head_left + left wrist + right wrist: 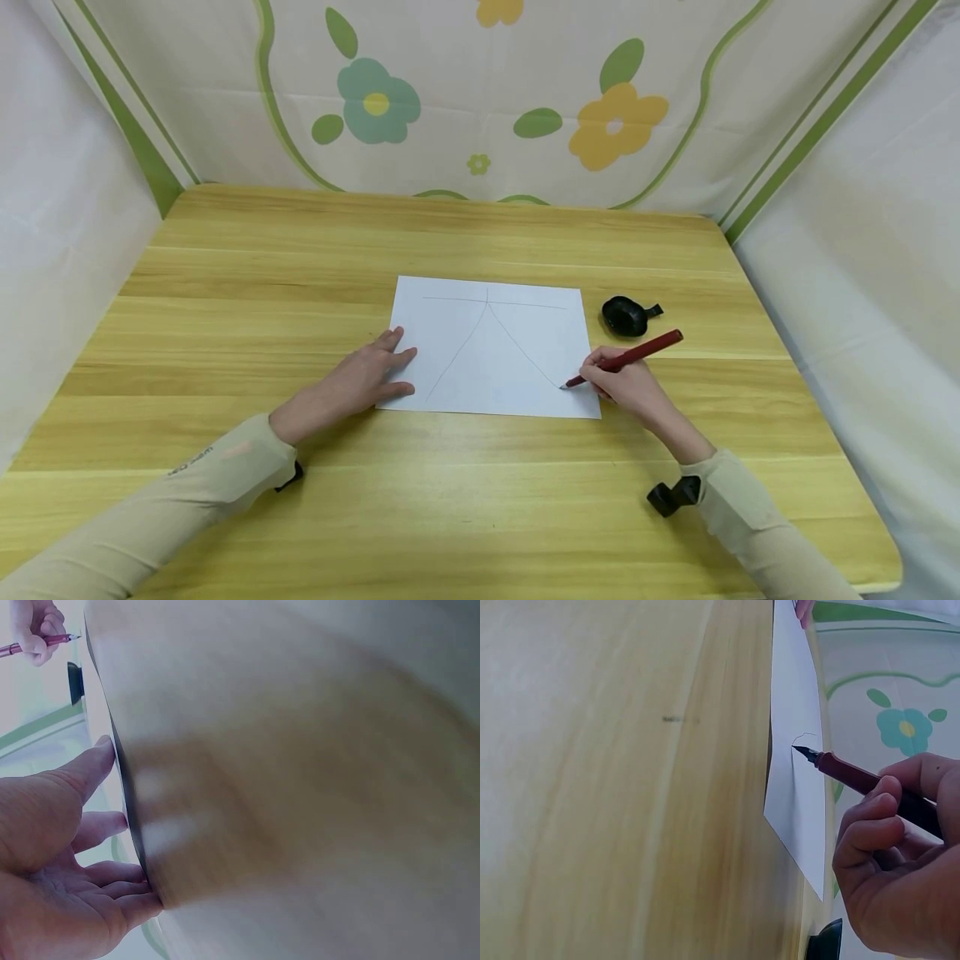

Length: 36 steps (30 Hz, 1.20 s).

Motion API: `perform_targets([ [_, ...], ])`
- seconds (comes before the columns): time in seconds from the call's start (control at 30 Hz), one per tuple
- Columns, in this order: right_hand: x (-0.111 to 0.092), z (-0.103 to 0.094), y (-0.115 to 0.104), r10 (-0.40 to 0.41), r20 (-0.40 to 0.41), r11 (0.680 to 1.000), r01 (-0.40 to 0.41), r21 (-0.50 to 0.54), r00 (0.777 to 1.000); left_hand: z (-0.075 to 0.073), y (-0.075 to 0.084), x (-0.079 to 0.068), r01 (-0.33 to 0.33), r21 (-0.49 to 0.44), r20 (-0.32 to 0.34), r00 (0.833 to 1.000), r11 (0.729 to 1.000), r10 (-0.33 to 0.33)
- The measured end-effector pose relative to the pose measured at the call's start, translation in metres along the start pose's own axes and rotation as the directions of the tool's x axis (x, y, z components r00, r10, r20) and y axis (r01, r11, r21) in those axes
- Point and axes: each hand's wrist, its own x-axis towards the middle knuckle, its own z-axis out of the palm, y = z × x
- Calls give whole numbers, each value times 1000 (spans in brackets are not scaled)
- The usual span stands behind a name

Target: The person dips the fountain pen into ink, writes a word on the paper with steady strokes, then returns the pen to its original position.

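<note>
A white sheet of paper (502, 367) lies on the wooden table, bearing a thin, nearly level line near its top edge, a short upright stroke across it and two slanting lines that spread downward. My right hand (626, 385) pinches a dark red fountain pen (645, 350). In the right wrist view the nib of the fountain pen (847, 772) is at the paper (795, 780), at the end of a line. My left hand (367, 375) rests with spread fingers on the paper's left edge. In the left wrist view, the fingertips (105, 750) of that hand touch the sheet's edge.
A small black dish-like object with a short tab (625, 317) sits on the table right of the paper, beyond the right hand. The wooden table (285, 250) reaches back to a white cloth (465, 92) printed with flowers. More white cloth hangs at both sides.
</note>
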Motion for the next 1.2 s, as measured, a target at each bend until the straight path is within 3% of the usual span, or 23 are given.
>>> perform_targets([
  [1.2,-7,-7,6,39,21,998,-40,38,999,2,0,1,7,4,5,1000,1000,-7],
])
